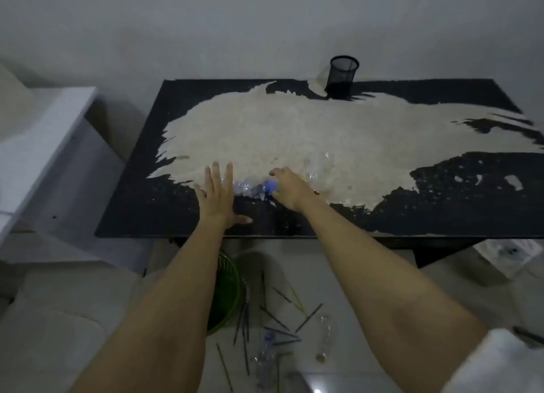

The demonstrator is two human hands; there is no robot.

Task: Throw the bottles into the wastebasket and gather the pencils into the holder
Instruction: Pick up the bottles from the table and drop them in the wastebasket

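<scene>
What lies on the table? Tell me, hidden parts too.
A pale spill, a mesh holder, a clear bottle between both hands. The right hand covers part of it.

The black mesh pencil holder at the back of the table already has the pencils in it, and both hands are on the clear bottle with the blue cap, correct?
Not quite. The head view shows the black mesh pencil holder empty; the pencils lie scattered on the floor. Both hands, left hand and right hand, are at the clear bottle with the blue cap.

One head-worn camera looks forward and down, close over the table (132, 216) (wide-angle, single view).
</scene>
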